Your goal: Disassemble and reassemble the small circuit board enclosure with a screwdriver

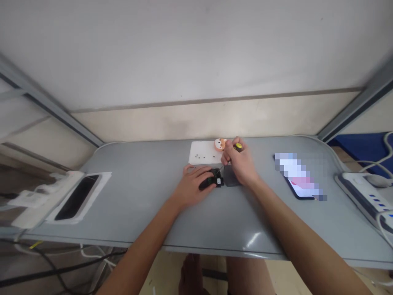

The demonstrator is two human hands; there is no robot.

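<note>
My left hand (198, 182) lies over a small black electronic device (218, 181) and presses it to the tabletop, fingers closed on it. A few green spots and a pale label show on the device; the rest of it is under the fingers. In my right fist (238, 157) is a screwdriver (237, 146) with a yellow-and-black handle end, its thin shaft slanting down to the device. Where the tip sits exactly is too small to tell. Beside the device, partly beneath my right hand, lies a dark flat panel (231, 177).
Behind my hands is a white sheet (199, 149) with several tiny dark screws (199, 157) and an orange-and-white animal-face item (219, 144). A lit phone (296, 176) and a power strip (365, 192) are right; another dark-screened phone (78, 197) and white chargers (43, 194) are left.
</note>
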